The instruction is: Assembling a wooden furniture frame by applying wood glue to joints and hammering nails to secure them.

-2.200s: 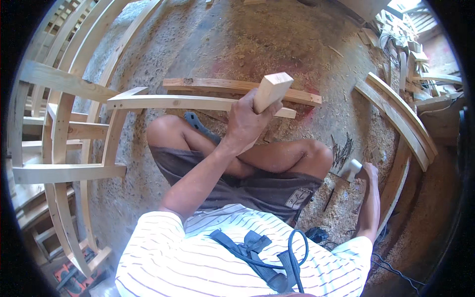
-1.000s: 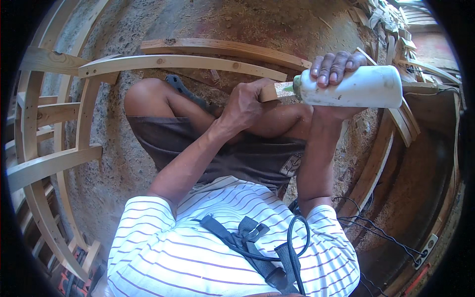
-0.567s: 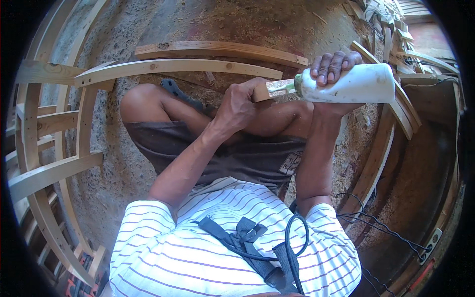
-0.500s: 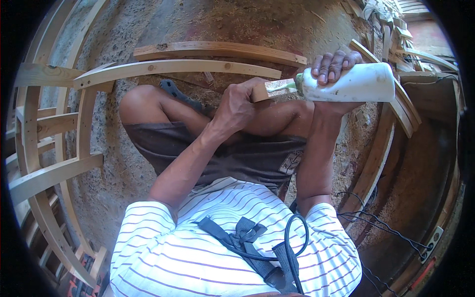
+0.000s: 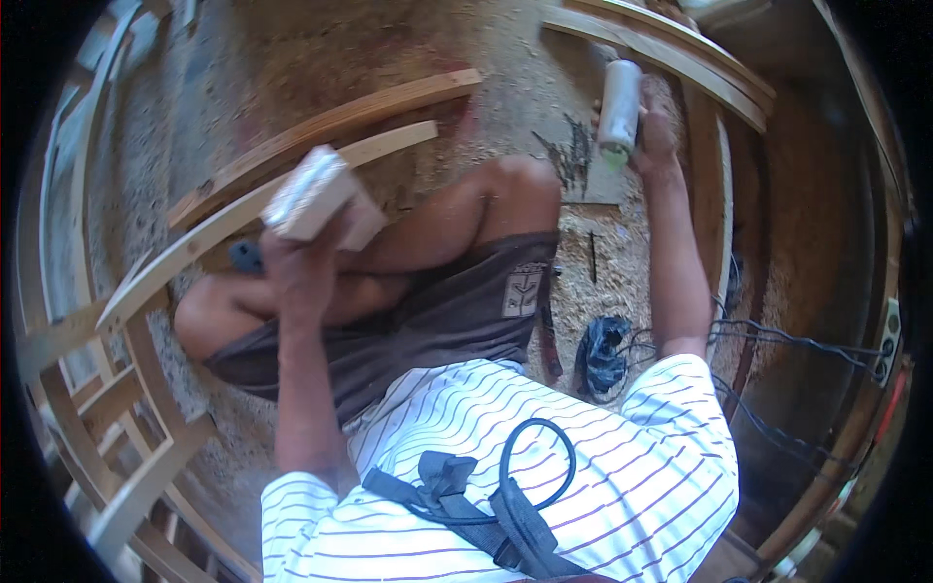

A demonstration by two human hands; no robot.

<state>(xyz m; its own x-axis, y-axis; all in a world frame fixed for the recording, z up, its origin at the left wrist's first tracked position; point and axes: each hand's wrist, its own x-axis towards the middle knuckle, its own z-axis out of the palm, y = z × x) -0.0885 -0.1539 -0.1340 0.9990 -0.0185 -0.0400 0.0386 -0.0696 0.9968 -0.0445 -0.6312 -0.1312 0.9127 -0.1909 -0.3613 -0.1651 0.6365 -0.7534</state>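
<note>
My left hand (image 5: 299, 262) is closed round a short pale wood block (image 5: 309, 199), raised above my crossed legs. The block's upper face looks whitish and wet, though motion blurs it. Out to the right, my right hand (image 5: 658, 131) grips a white glue bottle (image 5: 620, 102) with a green nozzle end pointing back toward me. The bottle is apart from the block. Beneath the left hand, a long light wood strip (image 5: 194, 245) runs from the left frame up toward the middle. A browner wood strip (image 5: 326, 141) lies just beyond it.
A slatted wooden frame (image 5: 151, 379) stands at the left. Long planks (image 5: 671, 58) lie at the upper right. Sawdust (image 5: 622, 262) covers the floor near a black plastic bag (image 5: 603, 355). Dark cables (image 5: 777, 335) lead to a socket strip (image 5: 886, 340) at the right.
The bottle has left the block and swung right and away, its nozzle now toward me. My left hand has carried the block left and turned it. The view has shifted right.
</note>
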